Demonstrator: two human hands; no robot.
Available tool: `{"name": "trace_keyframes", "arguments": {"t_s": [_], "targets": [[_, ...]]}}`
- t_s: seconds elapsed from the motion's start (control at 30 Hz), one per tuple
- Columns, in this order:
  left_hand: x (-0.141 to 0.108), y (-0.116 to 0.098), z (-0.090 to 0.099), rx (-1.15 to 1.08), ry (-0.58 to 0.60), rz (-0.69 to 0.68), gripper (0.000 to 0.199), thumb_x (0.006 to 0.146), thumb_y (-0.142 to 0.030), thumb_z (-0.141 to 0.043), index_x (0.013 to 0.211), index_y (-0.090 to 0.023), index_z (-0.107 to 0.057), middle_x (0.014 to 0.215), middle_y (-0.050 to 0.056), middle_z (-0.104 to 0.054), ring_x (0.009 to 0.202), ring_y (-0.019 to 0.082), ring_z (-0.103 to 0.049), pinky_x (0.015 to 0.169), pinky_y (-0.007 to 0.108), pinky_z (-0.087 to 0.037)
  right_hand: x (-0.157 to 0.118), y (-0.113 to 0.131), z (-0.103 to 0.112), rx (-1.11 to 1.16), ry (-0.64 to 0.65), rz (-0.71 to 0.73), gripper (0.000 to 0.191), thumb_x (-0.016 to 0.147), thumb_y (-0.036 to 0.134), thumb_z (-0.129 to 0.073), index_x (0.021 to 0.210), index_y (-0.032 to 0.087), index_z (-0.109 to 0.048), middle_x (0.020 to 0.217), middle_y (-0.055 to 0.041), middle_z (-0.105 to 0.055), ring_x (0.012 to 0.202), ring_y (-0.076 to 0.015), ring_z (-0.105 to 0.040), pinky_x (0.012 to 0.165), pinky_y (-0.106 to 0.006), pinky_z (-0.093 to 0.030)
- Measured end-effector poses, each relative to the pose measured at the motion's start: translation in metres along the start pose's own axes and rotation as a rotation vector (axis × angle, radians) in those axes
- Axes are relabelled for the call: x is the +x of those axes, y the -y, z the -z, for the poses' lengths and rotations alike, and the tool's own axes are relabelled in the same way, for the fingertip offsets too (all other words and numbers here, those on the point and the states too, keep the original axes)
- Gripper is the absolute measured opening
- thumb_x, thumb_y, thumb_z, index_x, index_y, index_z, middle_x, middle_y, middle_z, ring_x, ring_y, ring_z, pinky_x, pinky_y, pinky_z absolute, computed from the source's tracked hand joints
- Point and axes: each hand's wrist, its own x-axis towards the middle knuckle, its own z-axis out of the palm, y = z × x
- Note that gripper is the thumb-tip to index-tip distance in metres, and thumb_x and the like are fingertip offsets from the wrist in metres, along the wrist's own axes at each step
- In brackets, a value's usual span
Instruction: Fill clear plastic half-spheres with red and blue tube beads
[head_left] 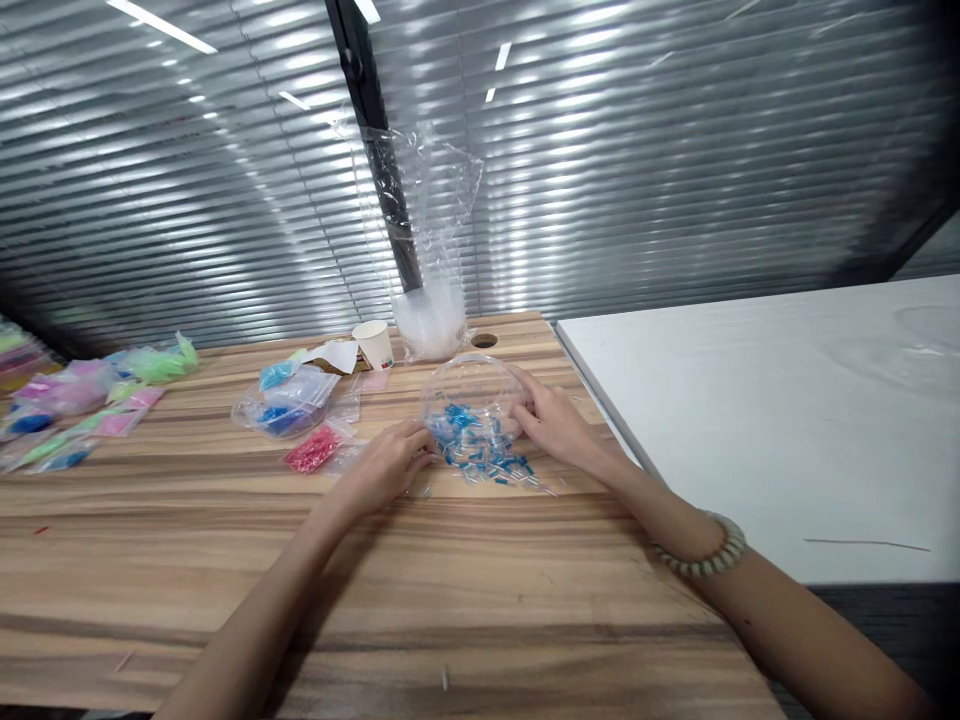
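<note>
A clear plastic bowl [471,368] lies tipped on the wooden table, its opening toward me. Blue and clear capsules [487,460] lie partly in it and partly spilled out in front. My right hand [551,415] grips the bowl's right side, thumb on the inside. At the lower left of the rim, my left hand [390,462] has its fingers curled in against the bowl; its fingertips are partly hidden. A few stray capsules lie on the wood beside the pile.
To the left lie a bag of red capsules [313,450], a clear container with blue contents [285,412] and several colourful bags [82,395]. Behind stand a paper cup [373,345] and a tall plastic bag with white contents [433,320]. A white table [780,430] adjoins on the right.
</note>
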Motion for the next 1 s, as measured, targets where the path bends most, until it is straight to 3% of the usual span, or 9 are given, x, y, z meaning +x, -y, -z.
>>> {"name": "trace_keyframes", "arguments": {"t_s": [0.5,1.0], "targets": [[0.0011,-0.0019,0.0029,0.016,0.040,0.000,0.017,0.091,-0.020,-0.045,0.086,-0.017,-0.061,0.089,0.006,-0.062,0.083,0.017,-0.057,0.078,0.028,-0.044,0.0000,-0.0005,-0.0008,0.067,0.019,-0.008,0.064,0.078,0.012,-0.040,0.142,0.020,-0.035,0.058,0.0021,-0.063,0.055,-0.0180,-0.059,0.061,-0.027,-0.043],[0.0002,-0.0015,0.0033,0.015,0.046,0.012,0.018,0.091,-0.021,-0.045,0.089,-0.018,-0.062,0.094,0.005,-0.064,0.083,0.017,-0.059,0.077,0.027,-0.044,-0.0003,-0.0009,-0.0017,0.071,0.051,-0.026,0.067,0.078,0.012,-0.040,0.144,0.020,-0.030,0.059,0.0026,-0.064,0.056,-0.0179,-0.059,0.058,-0.025,-0.043]]}}
